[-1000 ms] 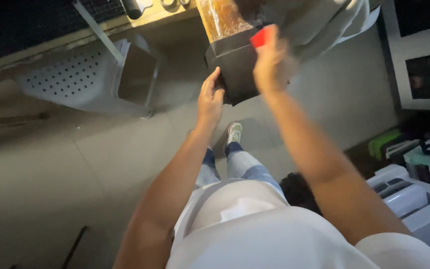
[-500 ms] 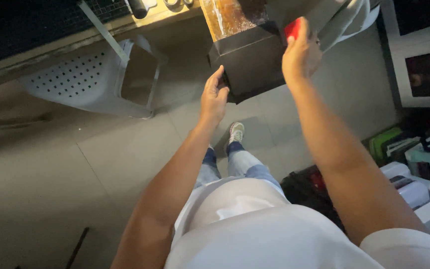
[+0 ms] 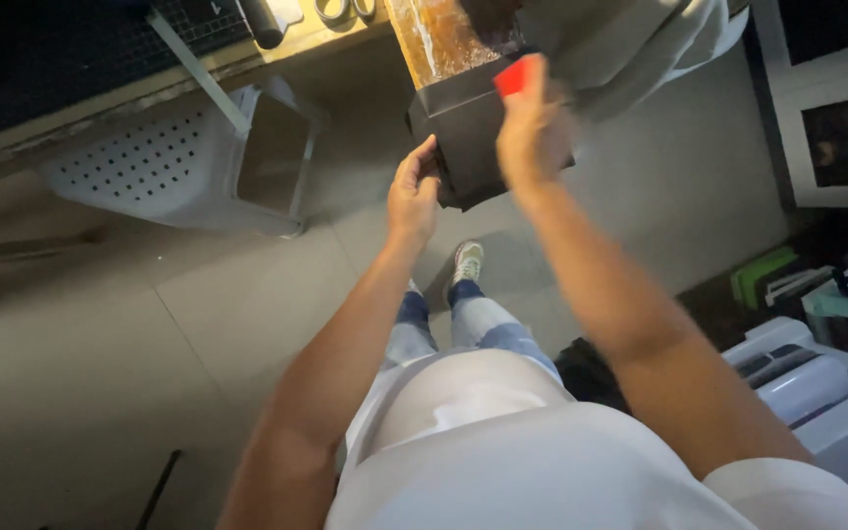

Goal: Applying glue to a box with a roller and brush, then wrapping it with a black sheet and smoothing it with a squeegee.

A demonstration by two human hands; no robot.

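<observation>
below, a shoe (image 3: 466, 261) stands on the grey floor (image 3: 149, 334). higher, the left hand (image 3: 414, 191) curls its fingers on the edge of a black box (image 3: 463, 132), while the right hand (image 3: 534, 128) pinches a small red object (image 3: 514, 77) against the box top. beyond sits a white perforated bin (image 3: 149, 162).

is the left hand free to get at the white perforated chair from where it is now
Probably not right away: the left hand is gripping the black sheet, and the white perforated chair sits apart, off to its left. Nothing lies between them.
</observation>
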